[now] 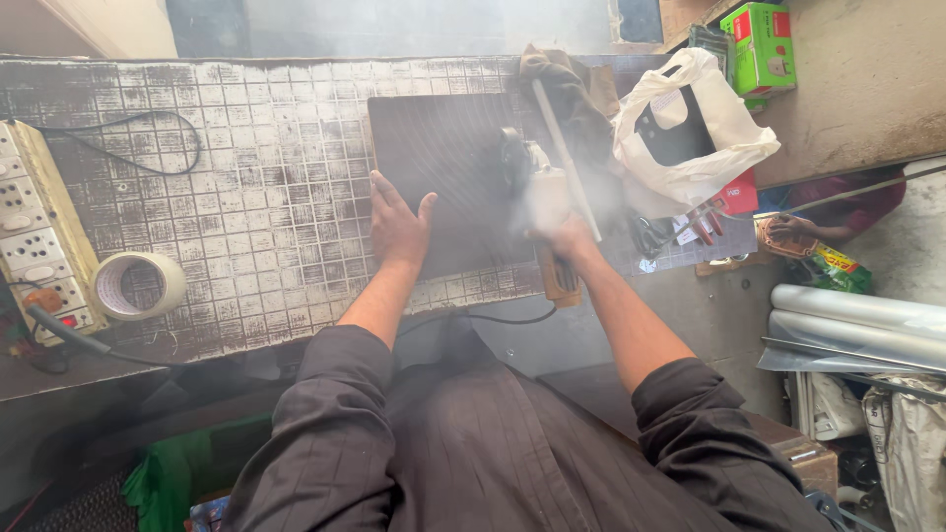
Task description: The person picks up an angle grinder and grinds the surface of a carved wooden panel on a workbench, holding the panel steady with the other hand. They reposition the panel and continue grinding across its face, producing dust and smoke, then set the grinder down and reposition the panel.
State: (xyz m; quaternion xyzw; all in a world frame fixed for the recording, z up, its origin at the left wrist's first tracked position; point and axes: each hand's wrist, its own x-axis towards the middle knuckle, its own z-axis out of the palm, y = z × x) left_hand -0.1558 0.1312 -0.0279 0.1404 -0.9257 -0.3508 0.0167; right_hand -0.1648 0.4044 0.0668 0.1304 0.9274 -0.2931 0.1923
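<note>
A dark, ribbed rectangular board (443, 158) lies flat on the tiled workbench (266, 197). My left hand (396, 225) presses flat on the board's near left part, fingers apart. My right hand (569, 239) grips a pale hand-held power tool (537, 182) whose dark disc meets the board's right edge. White dust or smoke billows around the tool and hides its details. A black cord (493, 317) runs along the bench's front edge below the board.
A socket strip (34, 236) with a plug sits at the left, a roll of tape (138, 286) beside it. A white plastic bag (690, 128), a dark cloth, a green box (759, 44) and pliers (705, 225) lie at the right. Metal sheets (857, 325) lean at the far right.
</note>
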